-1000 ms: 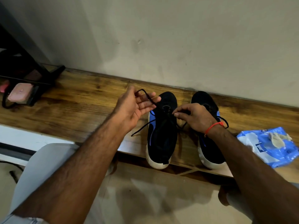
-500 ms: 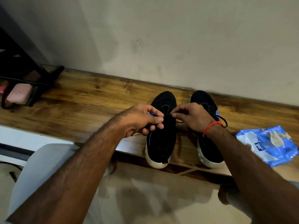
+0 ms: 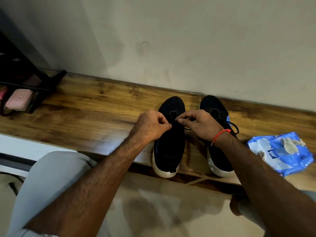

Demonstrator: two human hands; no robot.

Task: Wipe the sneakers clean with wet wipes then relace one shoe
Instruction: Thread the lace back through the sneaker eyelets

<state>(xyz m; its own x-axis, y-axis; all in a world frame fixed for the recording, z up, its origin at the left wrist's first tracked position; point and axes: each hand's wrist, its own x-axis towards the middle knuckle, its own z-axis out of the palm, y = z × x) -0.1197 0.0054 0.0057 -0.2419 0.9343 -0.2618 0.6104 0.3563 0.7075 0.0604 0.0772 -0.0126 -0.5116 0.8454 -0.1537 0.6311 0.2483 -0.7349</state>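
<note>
Both hands are held over the left sneaker [image 3: 168, 142], fingers curled. A thin black shoelace [image 3: 173, 121] is pinched between thumb and forefinger of the left hand [image 3: 150, 125], and the same lace is pinched just beside it by the right hand [image 3: 199, 124], the fingertips of the two hands almost touching above the eyelet area. A red thread bracelet [image 3: 220, 135] is worn on the right wrist.

Two black sneakers with white soles are set side by side on a wooden shelf [image 3: 85, 117], toes pointing to the far wall [image 3: 171, 40], heels overhanging the shelf's near edge. The right sneaker [image 3: 215, 106] is partly covered by the right hand and forearm; a loop of its lace is seen at its right side. A narrow strip of bare wood is left between the two shoes.

One blue wet wipes pack [image 3: 280, 153] is laid near the right edge of the shelf, with one crumpled used wipe [image 3: 171, 146] on top of it. A wide stretch of bare wood is left to the left of the shoes, bounded at far left by one black rack [image 3: 34, 82] holding one pink soap bar [image 3: 18, 99].
</note>
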